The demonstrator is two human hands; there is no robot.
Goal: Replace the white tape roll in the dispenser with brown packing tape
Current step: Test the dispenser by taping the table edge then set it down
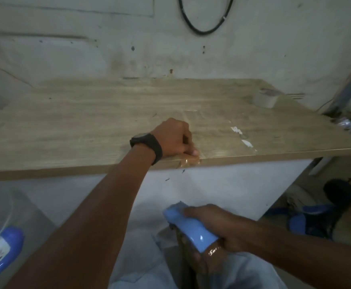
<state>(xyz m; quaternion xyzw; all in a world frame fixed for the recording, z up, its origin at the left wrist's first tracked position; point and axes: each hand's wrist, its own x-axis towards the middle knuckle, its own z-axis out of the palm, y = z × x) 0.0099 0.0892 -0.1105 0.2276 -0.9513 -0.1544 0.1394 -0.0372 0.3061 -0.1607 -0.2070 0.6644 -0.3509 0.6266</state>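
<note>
My right hand grips a blue tape dispenser low over my lap, below the table's front edge. A roll of brown packing tape sits in it, partly hidden by my fingers. My left hand, with a black watch on the wrist, rests curled on the wooden table at its front edge, fingertips pressing a strip of brown tape stuck over the edge. The white tape roll lies at the table's far right corner, away from both hands.
White tape scraps stick to the table right of my left hand. A black cable loop hangs on the wall behind. A blue and white object sits low at the left. Blue items and dark clutter lie on the floor at right.
</note>
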